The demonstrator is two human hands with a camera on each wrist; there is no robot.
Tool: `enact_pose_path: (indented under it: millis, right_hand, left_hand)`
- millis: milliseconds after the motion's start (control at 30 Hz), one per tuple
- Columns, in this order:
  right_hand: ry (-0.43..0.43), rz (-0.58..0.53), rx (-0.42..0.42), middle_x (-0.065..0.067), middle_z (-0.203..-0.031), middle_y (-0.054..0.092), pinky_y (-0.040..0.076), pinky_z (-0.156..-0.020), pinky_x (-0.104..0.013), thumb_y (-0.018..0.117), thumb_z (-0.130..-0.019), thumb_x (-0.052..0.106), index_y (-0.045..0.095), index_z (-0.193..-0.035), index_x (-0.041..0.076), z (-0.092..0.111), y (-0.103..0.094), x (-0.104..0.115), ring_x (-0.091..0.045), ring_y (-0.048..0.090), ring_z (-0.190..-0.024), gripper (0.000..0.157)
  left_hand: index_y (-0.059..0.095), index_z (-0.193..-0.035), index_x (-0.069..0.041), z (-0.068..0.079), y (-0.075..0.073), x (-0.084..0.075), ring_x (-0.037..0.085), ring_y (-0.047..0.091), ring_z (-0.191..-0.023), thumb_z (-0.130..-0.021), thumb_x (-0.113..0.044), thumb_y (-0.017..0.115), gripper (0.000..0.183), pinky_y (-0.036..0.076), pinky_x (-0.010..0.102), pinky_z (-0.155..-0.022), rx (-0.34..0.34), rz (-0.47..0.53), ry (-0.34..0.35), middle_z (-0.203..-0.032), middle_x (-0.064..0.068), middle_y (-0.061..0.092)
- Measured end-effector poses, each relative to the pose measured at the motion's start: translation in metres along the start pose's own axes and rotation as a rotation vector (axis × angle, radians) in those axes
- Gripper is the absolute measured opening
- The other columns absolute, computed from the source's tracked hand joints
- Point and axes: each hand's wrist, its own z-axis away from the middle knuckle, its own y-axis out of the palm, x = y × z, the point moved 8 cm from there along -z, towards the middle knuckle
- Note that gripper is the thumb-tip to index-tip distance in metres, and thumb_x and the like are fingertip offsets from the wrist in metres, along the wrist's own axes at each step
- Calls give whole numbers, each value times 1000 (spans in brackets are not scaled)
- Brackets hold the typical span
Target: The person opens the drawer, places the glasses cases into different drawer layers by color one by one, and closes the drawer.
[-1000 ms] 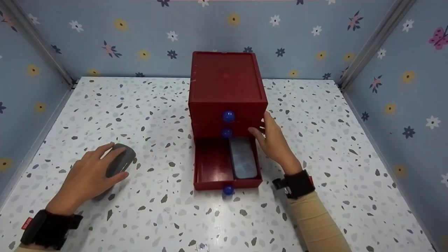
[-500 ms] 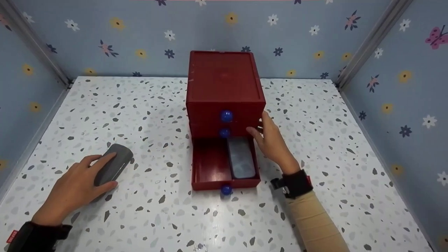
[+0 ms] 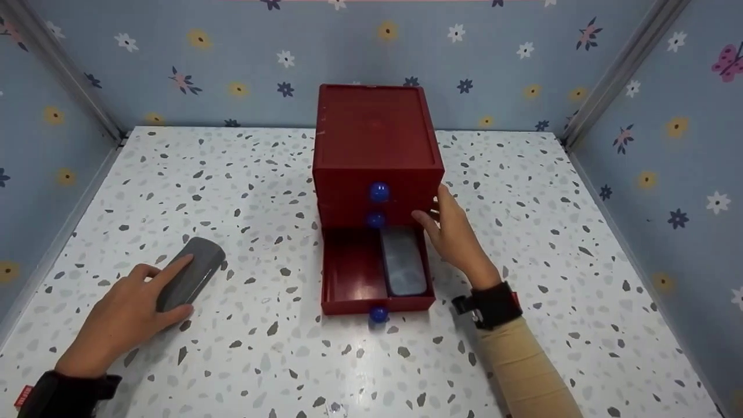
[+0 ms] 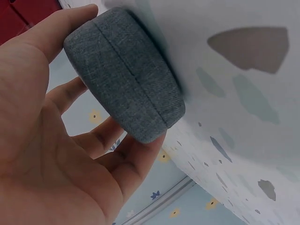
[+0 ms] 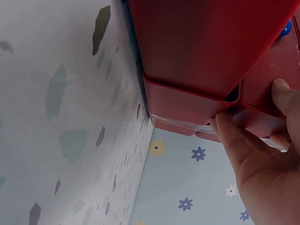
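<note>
A grey, fabric-covered glasses case (image 3: pixel 194 273) with a seam along its edge lies on the table at the left. My left hand (image 3: pixel 125 316) holds it across its width, thumb on one side and fingers on the other, as the left wrist view (image 4: pixel 124 75) shows. A red drawer unit (image 3: pixel 374 130) with blue knobs stands in the middle. Its bottom drawer (image 3: pixel 354 264) is pulled out, with a grey-blue oblong case (image 3: pixel 404 264) lying along its right side. My right hand (image 3: pixel 458 238) grips the unit's right front corner, thumb on the front and fingers along the side.
The speckled white table (image 3: pixel 261 354) is enclosed by blue flowered panels (image 3: pixel 284 35) at the back and both sides. The two upper drawers of the unit are closed. Clear tape (image 5: pixel 183 123) runs along the unit's side.
My left hand has drawn back a little towards the lower left along the glasses case, showing more of it. The case, the drawer unit and my right hand stay in place.
</note>
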Motion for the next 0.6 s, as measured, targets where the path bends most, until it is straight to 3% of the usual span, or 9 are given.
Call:
enact_pose_path:
  millis: [233,600]
  right_hand:
    - [6,-9,-6,-15,-147,55,56,-106,-43,60,-110,19,34,-160,5,1,-3,-1,-29,62,-131,58]
    - [0,-19,-14,-15,-145,57,56,-106,-40,61,-109,18,37,-159,5,-2,0,0,-27,63,-129,57]
  left_hand:
    - [37,-166,-17,-3,2,-2,30,53,-79,-90,-34,85,91,40,36,-60,9,5,-5,-126,31,53]
    - [51,-157,-15,-3,-6,-16,32,57,-79,-86,-32,88,82,47,44,-61,-103,-23,62,-118,30,59]
